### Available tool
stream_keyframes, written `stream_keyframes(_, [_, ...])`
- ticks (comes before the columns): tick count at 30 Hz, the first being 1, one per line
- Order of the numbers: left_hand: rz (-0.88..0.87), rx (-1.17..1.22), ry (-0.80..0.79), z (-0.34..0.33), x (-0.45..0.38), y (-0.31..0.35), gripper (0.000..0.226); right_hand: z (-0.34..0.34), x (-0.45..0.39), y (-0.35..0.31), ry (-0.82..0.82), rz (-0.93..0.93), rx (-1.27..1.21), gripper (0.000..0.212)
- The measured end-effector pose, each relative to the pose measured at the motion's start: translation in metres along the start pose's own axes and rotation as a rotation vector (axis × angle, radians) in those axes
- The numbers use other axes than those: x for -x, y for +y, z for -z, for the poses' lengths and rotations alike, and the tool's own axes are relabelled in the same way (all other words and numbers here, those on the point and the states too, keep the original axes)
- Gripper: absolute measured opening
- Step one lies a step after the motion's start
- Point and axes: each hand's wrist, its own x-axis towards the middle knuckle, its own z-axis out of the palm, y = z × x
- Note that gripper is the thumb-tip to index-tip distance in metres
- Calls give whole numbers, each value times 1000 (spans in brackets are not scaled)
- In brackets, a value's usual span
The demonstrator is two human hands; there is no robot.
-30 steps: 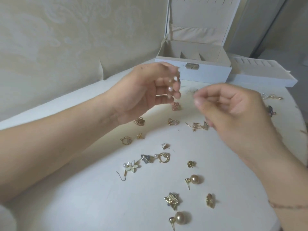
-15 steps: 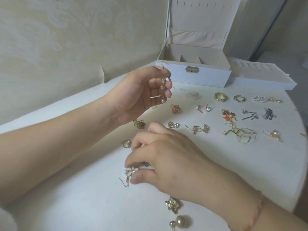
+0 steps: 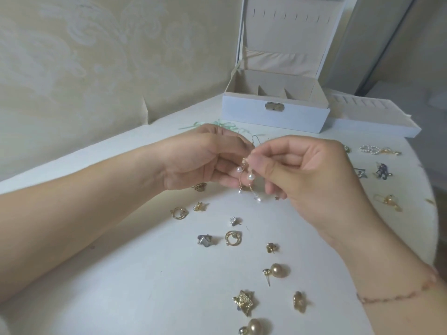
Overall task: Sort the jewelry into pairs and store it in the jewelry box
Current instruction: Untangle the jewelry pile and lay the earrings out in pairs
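Behind both hands, jewelry box (image 3: 275, 112) open, compartments bare

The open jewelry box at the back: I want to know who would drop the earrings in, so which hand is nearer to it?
Right. The right hand is just in front of the jewelry box; the left hand is farther off to its left.
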Motion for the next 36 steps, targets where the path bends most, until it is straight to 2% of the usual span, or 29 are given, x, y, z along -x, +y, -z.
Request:
stream_keyframes(2, [36,11,-5,1,0,1,19,3,-2,5,89,-21,51,6])
stream_keyframes(4, [60,43,-12,1,1,1,8,3,-3,10,118,-49,61,8])
stream_keyframes(6, [87,43,-28,1,1,2,19,2,-4,13,125,-60,75,10])
stream_keyframes(8, [95,38,-44,0,2,3,20,1,-5,16,138,-61,85,11])
stream_keyframes(12, [52,-14,-18,6,1,3,10,-1,-6,21,180,-16,91,10])
stream_keyframes(15, [3,-5,-40,24,2,9,11,0,-6,21,209,42,171,21])
stream_keyframes(17, [-46,48,-89,38,5,14,20,-2,-3,21,134,50,378,25])
stream_keyframes(20, [-135,96,-96,57,9,18,28,-16,5,16,-47,142,683,17])
stream_keyframes(23, [-177,108,-117,73,10,15,26,-39,9,9,-351,301,814,22])
stream_keyframes(26, [-177,117,-261,85,11,10,15,-57,9,8,-575,377,908,36])
stream_keyframes(29, [-112,7,-372,92,13,5,13,-61,13,17,-631,435,963,37])
stream_keyframes(33, [31,-295,-409,88,16,6,22,-48,26,30,-597,512,930,17])
stream_keyframes(36, [146,-590,-352,78,21,7,44,-36,43,33,-604,542,930,8])
